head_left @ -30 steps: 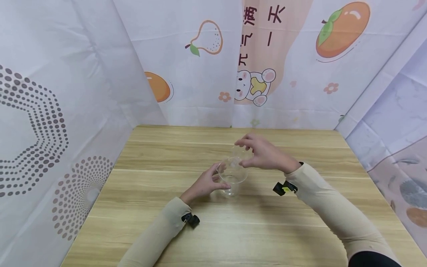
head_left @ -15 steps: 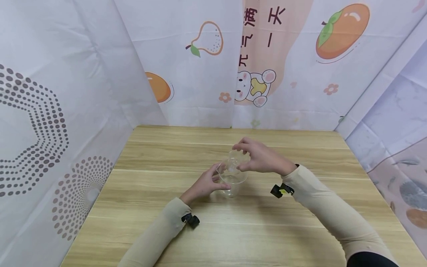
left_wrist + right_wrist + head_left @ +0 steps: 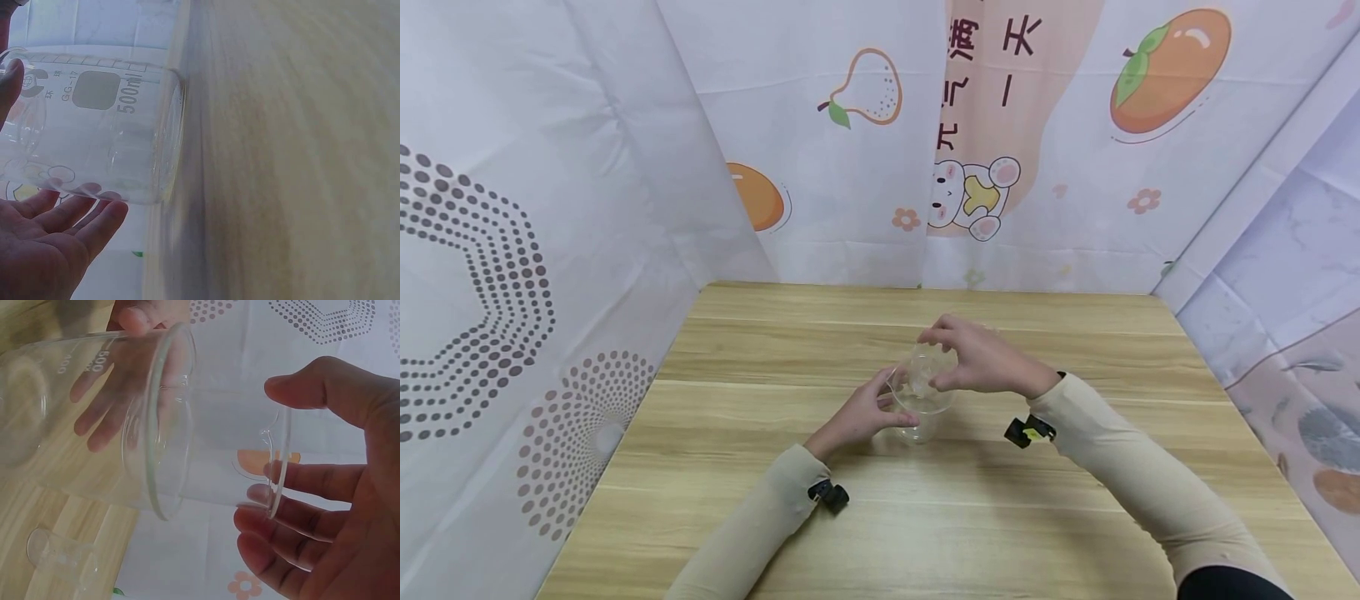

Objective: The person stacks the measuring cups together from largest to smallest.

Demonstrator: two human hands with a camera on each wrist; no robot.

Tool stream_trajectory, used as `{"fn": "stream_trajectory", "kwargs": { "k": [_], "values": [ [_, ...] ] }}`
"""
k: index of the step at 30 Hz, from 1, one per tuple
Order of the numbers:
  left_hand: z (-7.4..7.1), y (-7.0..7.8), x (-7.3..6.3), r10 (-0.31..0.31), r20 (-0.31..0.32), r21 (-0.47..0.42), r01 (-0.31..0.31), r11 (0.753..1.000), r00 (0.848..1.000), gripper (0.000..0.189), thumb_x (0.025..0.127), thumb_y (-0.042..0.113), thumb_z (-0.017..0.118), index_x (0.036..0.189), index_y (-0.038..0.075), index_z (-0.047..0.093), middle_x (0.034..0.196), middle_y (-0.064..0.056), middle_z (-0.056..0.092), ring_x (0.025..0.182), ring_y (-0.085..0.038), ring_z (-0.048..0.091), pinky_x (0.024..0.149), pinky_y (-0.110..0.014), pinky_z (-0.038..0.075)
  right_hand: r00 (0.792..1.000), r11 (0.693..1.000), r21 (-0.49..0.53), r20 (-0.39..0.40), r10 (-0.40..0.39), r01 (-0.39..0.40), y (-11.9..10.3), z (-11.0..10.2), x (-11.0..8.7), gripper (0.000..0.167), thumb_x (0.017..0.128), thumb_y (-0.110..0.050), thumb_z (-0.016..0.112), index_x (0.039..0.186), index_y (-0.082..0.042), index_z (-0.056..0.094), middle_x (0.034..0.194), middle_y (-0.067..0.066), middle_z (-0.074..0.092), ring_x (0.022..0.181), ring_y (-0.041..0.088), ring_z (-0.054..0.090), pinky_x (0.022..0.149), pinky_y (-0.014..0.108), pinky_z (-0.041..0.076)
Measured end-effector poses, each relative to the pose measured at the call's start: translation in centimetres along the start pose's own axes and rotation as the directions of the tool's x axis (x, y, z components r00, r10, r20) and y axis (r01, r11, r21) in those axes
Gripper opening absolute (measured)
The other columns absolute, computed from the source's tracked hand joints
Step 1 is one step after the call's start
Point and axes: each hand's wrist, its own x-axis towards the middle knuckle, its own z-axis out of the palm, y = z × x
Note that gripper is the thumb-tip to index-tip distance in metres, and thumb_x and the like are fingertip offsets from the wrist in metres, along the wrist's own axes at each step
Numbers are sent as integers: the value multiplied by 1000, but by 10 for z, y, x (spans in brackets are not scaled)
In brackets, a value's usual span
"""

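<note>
A large clear glass beaker point(image 3: 922, 427), marked 500 ml in the left wrist view, stands on the wooden table. My left hand point(image 3: 856, 419) grips its side, thumb in front and fingers behind. Above it my right hand point(image 3: 988, 357) holds a smaller clear beaker point(image 3: 222, 447) by the rim, thumb on one side and fingers on the other. In the right wrist view, the small beaker's bottom end sits inside the large beaker's mouth. Left fingers point(image 3: 103, 415) show through the large beaker's glass there.
Another small clear glass vessel point(image 3: 59, 556) is on the table, seen in the right wrist view. The wooden table point(image 3: 760, 333) ends at a printed curtain point(image 3: 842, 183) at the back, with more curtains on both sides.
My right hand has moved down and slightly left, bringing the small beaker lower into the large beaker's mouth. The left hand and the large beaker have hardly moved.
</note>
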Motion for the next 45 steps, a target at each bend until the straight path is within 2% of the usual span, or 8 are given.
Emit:
{"fn": "stream_trajectory", "kwargs": {
  "k": [14,20,29,35,41,45],
  "values": [
    [0,0,0,-10,3,-5,10,1000,1000,89,81,33,80,152,24,27,156,-4,36,139,-36,43,111,-47,43,999,1000,-18,40,3,-2,0,8,1,58,76,-22,79,128,-5,61,117,10,60,99,28,62,73,32,55],
    [0,1,0,-13,5,1,13,1000,1000,92,79,37,81,153,24,27,156,-4,37,139,-32,43,111,-44,43,998,999,-35,37,-41,42,2,13,2,57,74,-22,79,125,-3,62,114,10,62,94,26,62,72,32,55],
    [0,4,-3,-22,3,-4,22,1000,1000,90,81,33,79,153,23,26,154,-8,39,138,-35,43,109,-47,44,997,995,-74,45,-63,66,4,20,4,57,74,-24,80,124,-3,63,111,7,62,89,20,60,72,29,54],
    [-1,2,-1,-30,2,7,30,1000,1000,88,83,29,78,154,22,26,153,-9,40,138,-37,43,109,-47,45,996,995,-78,59,-62,67,4,20,5,56,74,-23,79,124,-2,63,110,8,62,90,22,62,72,30,54],
    [-2,0,0,-36,3,20,36,999,999,93,79,38,80,154,24,26,152,-8,40,138,-36,44,108,-47,46,995,995,-80,92,-48,56,4,22,5,57,76,-23,78,126,-2,62,115,10,62,96,26,63,77,34,56],
    [-1,-1,-1,-29,6,15,29,999,1000,93,80,37,80,154,22,24,153,-10,39,137,-38,44,107,-47,47,992,995,-80,109,-55,64,4,24,6,57,76,-21,77,126,0,61,115,13,61,97,27,63,79,35,56]
  ]
}}
